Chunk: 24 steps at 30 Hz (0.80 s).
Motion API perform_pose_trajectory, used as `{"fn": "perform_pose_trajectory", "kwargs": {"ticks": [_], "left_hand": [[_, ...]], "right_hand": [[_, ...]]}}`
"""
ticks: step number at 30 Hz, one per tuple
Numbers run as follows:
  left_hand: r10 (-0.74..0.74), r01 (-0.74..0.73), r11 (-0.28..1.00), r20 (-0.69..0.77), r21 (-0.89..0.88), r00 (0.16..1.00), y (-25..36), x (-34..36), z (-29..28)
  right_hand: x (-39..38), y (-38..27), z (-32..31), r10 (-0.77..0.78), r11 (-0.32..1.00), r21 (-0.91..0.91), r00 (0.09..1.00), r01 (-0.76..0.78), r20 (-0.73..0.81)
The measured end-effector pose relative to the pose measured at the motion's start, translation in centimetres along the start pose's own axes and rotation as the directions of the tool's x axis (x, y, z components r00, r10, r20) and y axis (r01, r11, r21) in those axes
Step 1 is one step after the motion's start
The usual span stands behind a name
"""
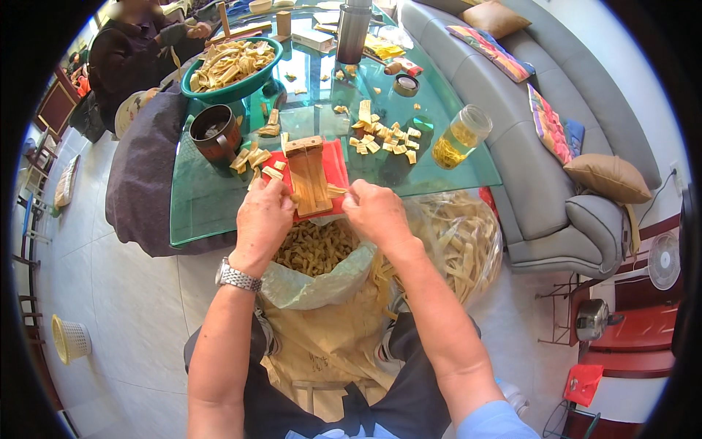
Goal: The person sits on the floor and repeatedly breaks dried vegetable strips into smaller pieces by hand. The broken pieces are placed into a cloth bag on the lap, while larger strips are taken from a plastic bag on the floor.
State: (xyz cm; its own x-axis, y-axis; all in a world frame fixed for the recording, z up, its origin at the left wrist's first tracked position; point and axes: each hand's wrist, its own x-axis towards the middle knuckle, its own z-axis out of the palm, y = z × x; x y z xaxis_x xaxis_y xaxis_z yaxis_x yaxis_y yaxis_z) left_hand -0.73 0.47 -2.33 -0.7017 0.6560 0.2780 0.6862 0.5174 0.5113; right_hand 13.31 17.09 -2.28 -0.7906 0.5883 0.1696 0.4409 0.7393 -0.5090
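Observation:
A wooden block tool (308, 175) with a raised crosspiece at its far end lies on a red cloth (336, 162) at the table's near edge. My right hand (376, 208), at the block's right side, pinches a pale dried strip (336, 191) that reaches to the wood. On the other side, my left hand (266, 216) is closed near the block's left edge; what its fingertips hold is hidden. Small cut pieces (273, 173) lie just beyond it. Below the block, an open sack (314, 282) with a pale green liner holds many small brown pieces.
On the glass table (212, 190) stand a dark mug (216, 134), a green basin (232, 94) of strips, a jar (462, 137) of yellowish liquid and a steel flask (354, 33). A clear bag of strips (464, 241) sits right. Another person (131, 55) sits far left; a grey sofa (482, 102) lines the right.

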Motion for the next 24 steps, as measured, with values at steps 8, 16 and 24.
{"fn": "perform_pose_trajectory", "kwargs": {"ticks": [8,16,24], "left_hand": [[-0.132,0.231,0.892,0.266,-0.389,0.955,1.4,-1.5,-3.5],[0.064,0.662,-0.251,0.671,-0.706,0.739,3.6,-6.6,-1.7],[0.03,0.697,-0.09,0.698,-0.711,0.715,6.0,-4.6,-4.0]], "right_hand": [[-1.8,-1.4,-2.4,-0.182,0.861,0.485,0.983,0.154,0.009],[-6.2,-7.2,-3.4,-0.675,0.592,0.257,0.645,0.764,-0.358],[-7.4,-7.4,-3.9,-0.609,0.517,0.527,0.722,0.674,-0.327]]}}
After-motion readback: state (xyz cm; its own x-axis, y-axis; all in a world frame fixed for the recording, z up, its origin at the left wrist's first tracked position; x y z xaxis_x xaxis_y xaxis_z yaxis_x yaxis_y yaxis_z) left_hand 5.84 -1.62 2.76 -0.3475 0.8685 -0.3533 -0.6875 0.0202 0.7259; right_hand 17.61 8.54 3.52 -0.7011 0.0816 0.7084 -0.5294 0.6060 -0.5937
